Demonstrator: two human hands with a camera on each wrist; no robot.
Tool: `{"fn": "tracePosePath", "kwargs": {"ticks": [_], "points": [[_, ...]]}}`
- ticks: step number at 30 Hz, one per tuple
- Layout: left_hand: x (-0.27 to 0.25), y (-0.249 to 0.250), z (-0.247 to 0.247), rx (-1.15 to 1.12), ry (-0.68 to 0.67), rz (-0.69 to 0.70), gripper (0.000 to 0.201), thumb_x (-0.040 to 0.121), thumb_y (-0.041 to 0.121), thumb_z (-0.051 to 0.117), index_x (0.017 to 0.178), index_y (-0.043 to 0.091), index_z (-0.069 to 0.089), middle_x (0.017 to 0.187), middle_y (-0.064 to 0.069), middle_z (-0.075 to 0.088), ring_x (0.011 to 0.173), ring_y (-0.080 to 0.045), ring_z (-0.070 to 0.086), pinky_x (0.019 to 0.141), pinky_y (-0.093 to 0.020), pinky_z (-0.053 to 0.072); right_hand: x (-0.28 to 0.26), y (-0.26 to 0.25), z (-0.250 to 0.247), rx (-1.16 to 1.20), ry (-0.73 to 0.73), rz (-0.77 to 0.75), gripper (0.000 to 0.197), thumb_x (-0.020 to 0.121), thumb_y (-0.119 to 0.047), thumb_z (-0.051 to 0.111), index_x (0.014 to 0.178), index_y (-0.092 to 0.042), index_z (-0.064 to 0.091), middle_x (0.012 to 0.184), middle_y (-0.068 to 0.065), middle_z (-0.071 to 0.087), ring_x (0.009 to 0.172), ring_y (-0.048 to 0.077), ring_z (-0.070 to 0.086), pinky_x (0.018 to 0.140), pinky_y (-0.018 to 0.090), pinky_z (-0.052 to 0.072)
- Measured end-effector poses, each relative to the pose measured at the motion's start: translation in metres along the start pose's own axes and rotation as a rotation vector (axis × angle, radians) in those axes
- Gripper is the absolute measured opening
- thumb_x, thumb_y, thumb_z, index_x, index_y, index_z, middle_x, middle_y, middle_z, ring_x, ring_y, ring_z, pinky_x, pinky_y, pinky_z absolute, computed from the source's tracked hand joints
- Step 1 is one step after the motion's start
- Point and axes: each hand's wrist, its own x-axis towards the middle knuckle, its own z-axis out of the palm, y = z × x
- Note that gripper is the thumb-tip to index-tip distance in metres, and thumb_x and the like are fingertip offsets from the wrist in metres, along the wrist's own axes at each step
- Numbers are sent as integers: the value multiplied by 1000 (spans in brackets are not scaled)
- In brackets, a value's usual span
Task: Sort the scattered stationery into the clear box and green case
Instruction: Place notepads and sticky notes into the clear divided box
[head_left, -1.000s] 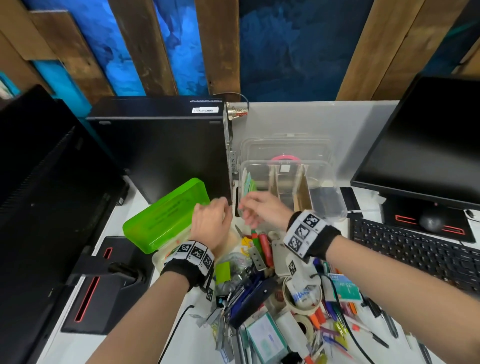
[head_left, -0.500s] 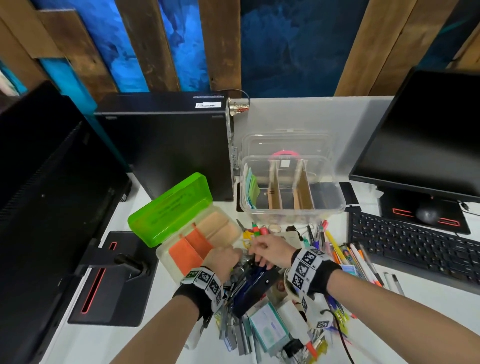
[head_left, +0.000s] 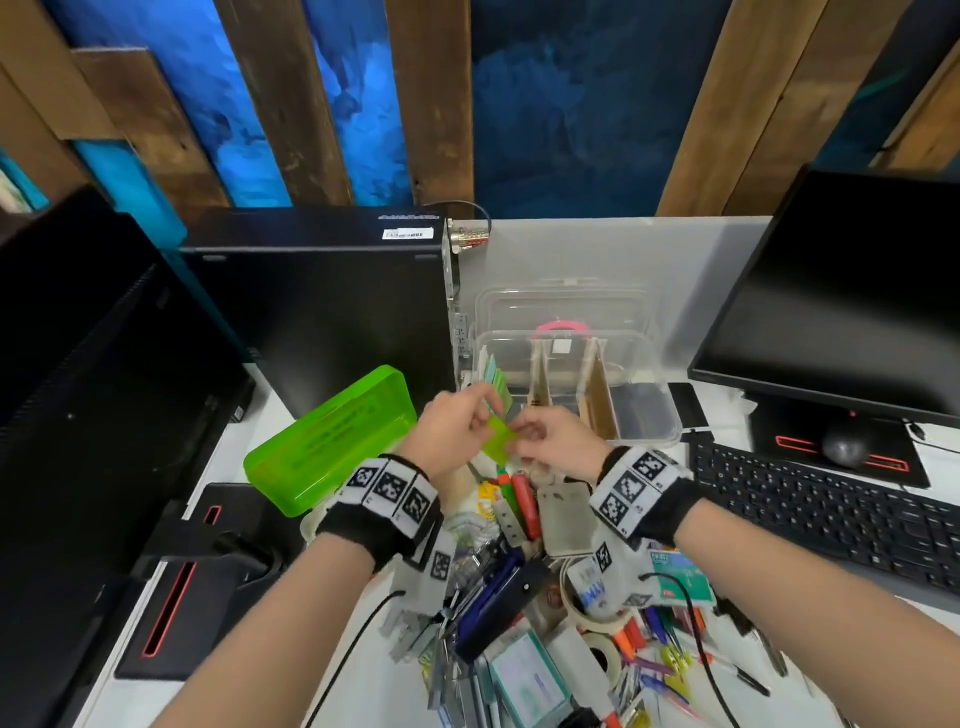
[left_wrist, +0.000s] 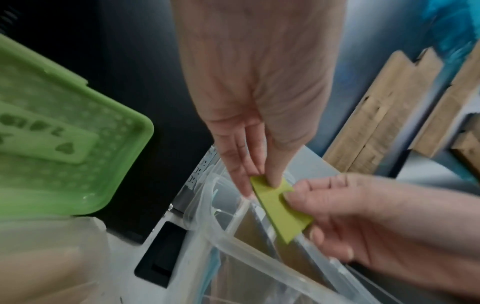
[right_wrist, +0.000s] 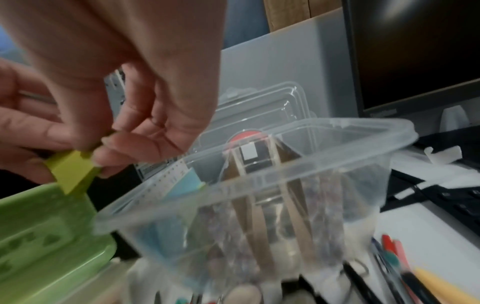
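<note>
A small yellow-green note pad (head_left: 497, 439) hangs in the air over the near left corner of the clear box (head_left: 652, 434). My left hand (head_left: 480, 418) pinches its upper end. My right hand (head_left: 519, 441) pinches its lower side. In the left wrist view my left thumb and fingers clamp the pad (left_wrist: 280, 209), with the right hand (left_wrist: 298, 197) beside them. The right wrist view shows the pad (right_wrist: 74, 172) between both hands. The box has cardboard dividers, and blue and green pads (head_left: 496, 379) stand in its left compartment. The green case (head_left: 337, 441) lies open at the left, lid up.
A dense pile of pens, clips, tape rolls and cards (head_left: 519, 597) lies under my wrists. A black computer tower (head_left: 322, 312) stands behind the case. A keyboard (head_left: 831, 509) and monitor (head_left: 857, 291) are at the right, and another monitor (head_left: 78, 364) at the left.
Half a second ago both hands were down in the pile. They have risen to the clear box's near left corner and now hold the yellow-green pad between them.
</note>
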Motion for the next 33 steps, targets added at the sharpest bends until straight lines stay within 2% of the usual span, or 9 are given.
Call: {"fn": "tracePosePath", "kwargs": {"ticks": [2,5,9,13,17,19,24,30,33], "points": [[14,3,0,-124,42,-27,23,82,6,68,98,21,59,87,-2,64,78,-17,61,80,-36,53,12,-3,-13,-36,39,16,8,83,-14,72,86,-10,66,70,-1,61,59,10,57,59,22,47],[32,-5,6,-1,157,-27,35,86,10,61,120,16,53,112,-4,58,101,-20,58,91,-38,47,37,-5,-31,-101,149,100,10,84,-14,71,82,-16,61,63,-3,60,53,8,59,46,12,44],[46,-20,20,294,14,-144,38,93,13,47,131,20,49,130,-11,41,114,-33,49,93,-46,46,81,-13,-41,-338,239,252,18,87,-9,60,104,-8,55,91,13,69,78,29,70,69,37,59],[55,-28,28,274,-109,-260,44,91,24,54,135,20,48,131,-12,45,117,-38,52,97,-45,44,99,-26,-30,-638,134,220,32,89,-15,55,118,-2,59,116,14,62,107,30,61,87,36,50],[60,-33,28,246,-77,-231,40,88,19,57,128,14,55,127,-11,53,116,-33,55,97,-41,45,116,-27,-21,-843,-84,229,22,88,-9,52,99,2,67,90,10,68,78,23,65,72,33,57],[60,-34,29,240,-64,-216,38,88,18,58,126,13,56,128,-11,54,116,-31,55,97,-40,44,119,-33,-22,-929,-154,185,23,88,-12,52,102,2,65,87,9,62,72,17,54,57,27,45],[59,-36,27,228,-80,-185,39,88,17,58,127,12,55,128,-9,55,116,-31,55,96,-39,42,119,-46,-19,-1194,-361,122,21,90,-7,46,69,-8,50,63,1,42,64,19,49,68,32,52],[58,-36,26,222,-106,-174,43,90,18,58,132,15,51,133,-7,52,119,-30,53,100,-40,41,146,-19,-18,-1081,-378,280,14,85,-19,62,84,-6,67,57,-4,51,51,17,49,60,28,51],[58,-35,25,236,-125,-182,46,90,20,58,135,14,48,137,-7,49,123,-30,50,102,-41,39,144,-12,-24,-849,-320,408,18,85,-24,62,96,-11,66,73,-3,62,58,15,54,64,28,53]]}}
